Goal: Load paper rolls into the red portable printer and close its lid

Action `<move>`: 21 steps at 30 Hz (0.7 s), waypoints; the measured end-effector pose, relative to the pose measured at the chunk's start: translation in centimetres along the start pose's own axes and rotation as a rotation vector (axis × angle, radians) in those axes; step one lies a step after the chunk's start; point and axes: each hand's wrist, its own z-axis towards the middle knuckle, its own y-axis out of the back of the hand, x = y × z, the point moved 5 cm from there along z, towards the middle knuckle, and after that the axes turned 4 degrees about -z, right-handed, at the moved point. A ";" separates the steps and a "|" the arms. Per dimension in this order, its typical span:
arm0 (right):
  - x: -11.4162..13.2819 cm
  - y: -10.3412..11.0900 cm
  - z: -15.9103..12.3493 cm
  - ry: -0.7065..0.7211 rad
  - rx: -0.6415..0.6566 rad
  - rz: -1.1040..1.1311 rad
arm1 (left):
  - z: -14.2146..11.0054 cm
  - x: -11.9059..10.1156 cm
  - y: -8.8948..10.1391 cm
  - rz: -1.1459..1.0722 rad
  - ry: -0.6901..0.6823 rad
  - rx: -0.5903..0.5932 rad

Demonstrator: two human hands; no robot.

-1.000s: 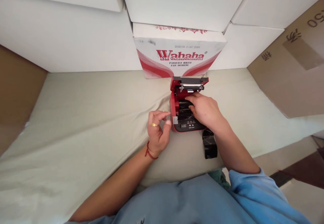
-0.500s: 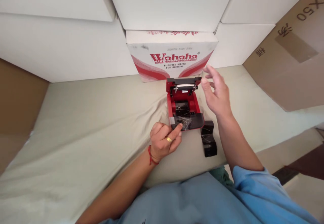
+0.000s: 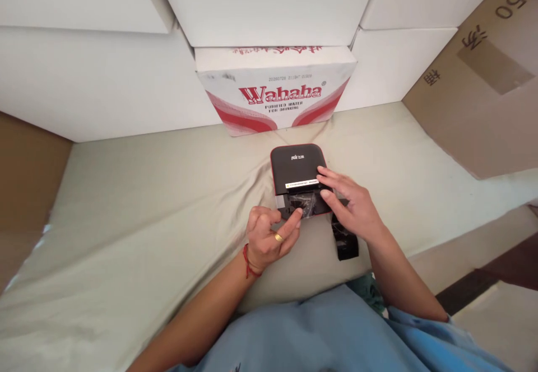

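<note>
A small red and black label printer [image 3: 297, 169] sits on the cloth with its lid down. A white sticker with print [image 3: 300, 184] runs along the lid's front edge. Out of the front comes a glossy black film strip [image 3: 309, 204], lying over the printer's front part. My left hand [image 3: 269, 235], fingers curled, presses the strip against the printer's front edge with the index finger. My right hand [image 3: 347, 198] rests on the lid's right side, fingers outstretched and apart. Partly beneath that hand, a loose wavy black strip [image 3: 347, 243] lies on the cloth.
Behind the printer stands a white and red Wahaba-style water carton, lettered Wahaha [image 3: 277, 92], against stacked white boxes [image 3: 264, 2]. Brown cardboard boxes flank the surface at right [image 3: 483, 108] and left [image 3: 29, 176]. The pale green cloth [image 3: 168, 193] is wrinkled left of the printer.
The printer's lid, raised before, is now down. My right hand has moved from beside the raised lid down onto its right side. My left finger stays on the strip.
</note>
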 end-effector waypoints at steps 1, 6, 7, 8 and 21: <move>0.2 -0.2 -0.4 -0.029 0.016 -0.017 | 0.0 0.0 0.0 0.002 -0.003 0.003; 2.1 -1.3 -1.0 -0.102 0.091 -0.174 | -0.3 0.5 0.2 -0.011 0.010 0.013; 2.4 -1.5 -1.1 -0.099 0.103 -0.209 | -0.3 0.8 0.3 -0.038 0.018 0.011; 2.6 -1.8 -1.1 -0.094 0.111 -0.241 | -0.2 1.2 0.3 -0.069 0.029 0.011; 2.7 -1.5 -0.5 0.029 0.157 -0.383 | 0.4 3.0 -0.7 -0.311 0.397 0.147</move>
